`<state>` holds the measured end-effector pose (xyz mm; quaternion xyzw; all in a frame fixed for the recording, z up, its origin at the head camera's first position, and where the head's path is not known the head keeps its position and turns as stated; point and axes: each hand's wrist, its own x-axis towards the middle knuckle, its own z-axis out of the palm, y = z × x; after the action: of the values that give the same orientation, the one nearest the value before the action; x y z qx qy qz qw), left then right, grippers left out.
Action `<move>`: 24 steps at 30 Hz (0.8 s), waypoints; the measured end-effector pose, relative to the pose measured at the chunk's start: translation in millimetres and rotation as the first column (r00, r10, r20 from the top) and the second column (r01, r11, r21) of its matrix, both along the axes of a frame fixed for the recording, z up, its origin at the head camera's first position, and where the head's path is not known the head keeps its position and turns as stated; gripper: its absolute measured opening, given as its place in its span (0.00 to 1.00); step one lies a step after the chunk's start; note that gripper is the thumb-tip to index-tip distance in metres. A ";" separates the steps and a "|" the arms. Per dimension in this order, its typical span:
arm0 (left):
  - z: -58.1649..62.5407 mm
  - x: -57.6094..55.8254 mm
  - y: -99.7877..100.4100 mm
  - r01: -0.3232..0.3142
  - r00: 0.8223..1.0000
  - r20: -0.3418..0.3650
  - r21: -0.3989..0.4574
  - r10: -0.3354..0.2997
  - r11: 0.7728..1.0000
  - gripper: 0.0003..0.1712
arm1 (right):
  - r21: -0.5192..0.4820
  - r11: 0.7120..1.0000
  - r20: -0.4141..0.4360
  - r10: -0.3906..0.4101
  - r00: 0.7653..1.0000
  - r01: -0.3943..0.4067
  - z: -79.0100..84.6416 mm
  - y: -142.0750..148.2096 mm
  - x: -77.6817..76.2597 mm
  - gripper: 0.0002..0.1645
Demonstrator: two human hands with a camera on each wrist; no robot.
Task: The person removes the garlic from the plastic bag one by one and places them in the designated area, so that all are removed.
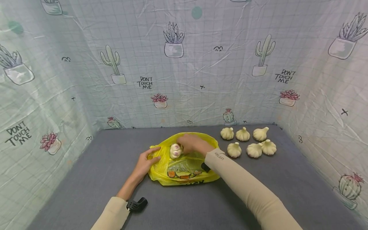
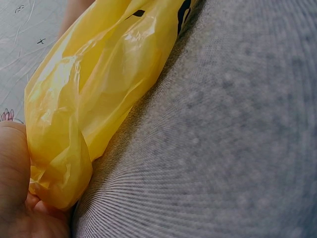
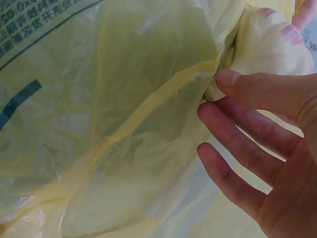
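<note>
A yellow plastic bag (image 1: 161,171) lies spread open on the dark table, with printing on its near side. My left hand (image 1: 144,162) holds the bag's left edge; in the left wrist view the crinkled film (image 2: 114,84) runs between thumb and fingers. Inside the mouth of the bag is my right hand (image 1: 192,143), next to a white garlic bulb (image 1: 175,151) with purple marks. Up close in the right wrist view, thumb and fingertips pinch this garlic (image 3: 272,44) by its stem end, while the other fingers stay spread against the film.
Several garlic bulbs (image 1: 242,134) sit in two loose rows at the back right of the grey table (image 1: 109,153). A curtain with cactus prints (image 1: 184,80) encloses the back and sides. A black device (image 1: 137,204) is strapped to the left wrist.
</note>
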<state>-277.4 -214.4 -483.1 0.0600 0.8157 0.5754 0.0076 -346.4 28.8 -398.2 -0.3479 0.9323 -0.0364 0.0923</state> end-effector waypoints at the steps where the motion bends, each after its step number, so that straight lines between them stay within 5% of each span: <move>1: 0.1 -0.1 0.1 0.000 1.000 -0.001 0.001 0.000 1.000 0.28 | -0.001 1.000 0.003 0.001 1.000 -0.001 -0.2 0.0 0.2 0.13; 24: -0.1 0.2 -1.2 0.008 1.000 -0.019 0.000 -0.008 1.000 0.27 | 0.011 0.998 0.161 0.065 0.985 -0.068 13.7 3.2 4.5 0.17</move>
<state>-277.2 -215.6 -483.2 0.0685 0.8153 0.5749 0.0021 -341.9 32.1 -384.5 -0.3739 0.9100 -0.0533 0.1710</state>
